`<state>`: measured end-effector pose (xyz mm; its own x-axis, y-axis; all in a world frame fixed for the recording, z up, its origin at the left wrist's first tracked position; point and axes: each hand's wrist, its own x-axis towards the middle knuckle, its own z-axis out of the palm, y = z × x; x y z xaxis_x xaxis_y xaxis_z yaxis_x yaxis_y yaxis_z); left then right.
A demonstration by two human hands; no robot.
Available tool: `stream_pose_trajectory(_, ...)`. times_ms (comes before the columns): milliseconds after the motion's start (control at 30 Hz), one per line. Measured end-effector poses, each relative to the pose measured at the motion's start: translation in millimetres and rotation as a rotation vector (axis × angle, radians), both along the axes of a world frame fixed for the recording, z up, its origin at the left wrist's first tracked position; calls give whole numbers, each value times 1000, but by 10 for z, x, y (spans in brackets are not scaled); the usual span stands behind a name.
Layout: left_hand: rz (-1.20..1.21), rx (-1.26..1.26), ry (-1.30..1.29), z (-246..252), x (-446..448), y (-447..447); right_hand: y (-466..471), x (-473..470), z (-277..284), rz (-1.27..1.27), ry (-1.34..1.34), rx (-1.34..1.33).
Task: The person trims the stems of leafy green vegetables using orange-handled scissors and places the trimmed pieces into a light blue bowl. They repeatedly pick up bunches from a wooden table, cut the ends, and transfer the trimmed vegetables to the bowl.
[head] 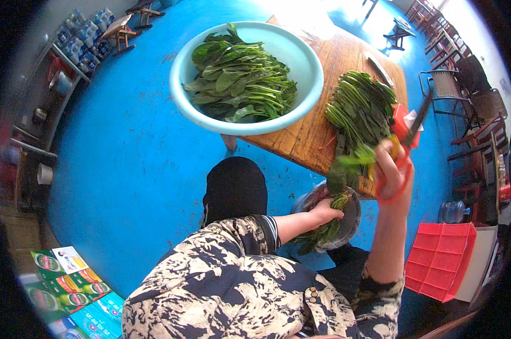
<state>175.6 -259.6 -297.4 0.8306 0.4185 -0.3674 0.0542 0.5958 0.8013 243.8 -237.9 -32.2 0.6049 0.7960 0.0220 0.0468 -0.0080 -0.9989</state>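
Observation:
My left hand [328, 212] is closed around a bunch of leafy greens [342, 201] over a lined bin [353, 222]. In my right hand [391, 171], raised beside the table's near right corner, are scissors [417, 120] with red handles; their blades point up and are blurred. Some green stems, also blurred, lie at the fingers of that hand. A pile of leafy greens [361, 106] rests on the wooden table [289, 144]. To its left, a large pale turquoise basin [247, 129] holds many more greens, stems towards the right.
A knife [379, 70] lies at the table's right side, near a red box [403, 125] at the edge. A red plastic rack [439, 260] and a water bottle [452, 212] stand at right. Chairs [446, 84] line the right wall; shelves [69, 63] and beverage cartons [73, 288] are at left.

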Motion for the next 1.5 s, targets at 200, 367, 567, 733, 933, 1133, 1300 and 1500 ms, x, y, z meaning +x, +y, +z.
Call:
stream_pose_trajectory(200,17,65,-23,-116,169,33,1365,-607,79,397,-39,249)
stream_pose_trajectory(367,83,237,6,-122,231,74,1751,-556,-236,174,-407,-2)
stream_pose_trajectory(567,-35,74,-157,165,50,248,636,149,-349,71,-200,60)
stream_pose_trajectory(733,-83,-6,14,413,51,474,-428,610,-835,-73,-146,-138)
stream_pose_trajectory(933,-179,-5,38,504,84,545,-946,561,-1392,-162,132,-284)
stream_pose_trajectory(1133,-144,186,-5,571,155,369,-958,487,-1483,-182,220,-146)
stream_pose_trajectory(1300,-178,111,-78,687,169,306,-917,495,-1567,-188,186,-134)
stream_pose_trajectory(1500,-155,-17,24,673,158,348,-945,509,-1556,-292,135,-184)
